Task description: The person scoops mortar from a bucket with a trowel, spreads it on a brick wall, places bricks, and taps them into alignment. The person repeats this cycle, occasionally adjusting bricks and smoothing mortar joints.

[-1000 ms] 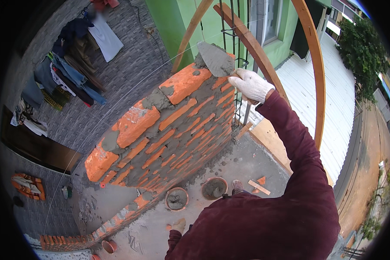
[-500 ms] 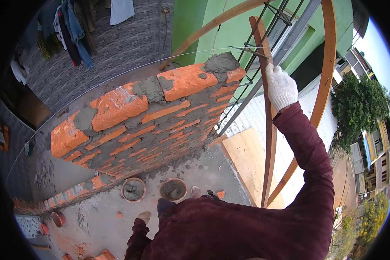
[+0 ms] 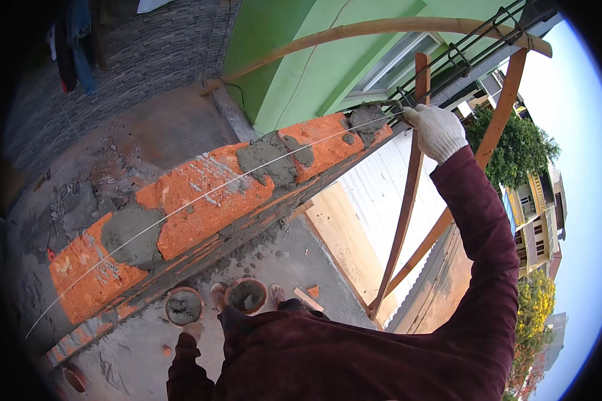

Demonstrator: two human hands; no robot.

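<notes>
We see our right hand [image 3: 438, 130] in a white knit glove, arm in a maroon sleeve [image 3: 478, 227] stretched out to the far end of the brick wall [image 3: 201, 200]. Grip there is curled tight, fingers pressed together around a thin handle, most likely the trowel [image 3: 374, 115]; the tool is mostly hidden by mortar and glove, so we can't tell its blade shape. It sits right on the grey mortar patch [image 3: 368, 120] on the last top brick, touching it.

Our left hand [image 3: 187, 344] hangs low at the bottom of the view, beside our body, over the concrete floor [image 3: 274, 260]. It is small and dark; we can't tell whether its grip is spread or closed, or whether it holds anything.

A taut white string line [image 3: 180, 210] runs along the top course from lower left up to the gloved hand. More mortar [image 3: 271, 157] lies heaped mid-wall, another blob [image 3: 130, 230] nearer us.

Two round buckets [image 3: 247, 294] with grey mortar stand on the floor at the wall's foot, just beside each other. Wooden poles [image 3: 408, 194] lean behind the right hand, and a green house wall [image 3: 301, 60] is beyond.
</notes>
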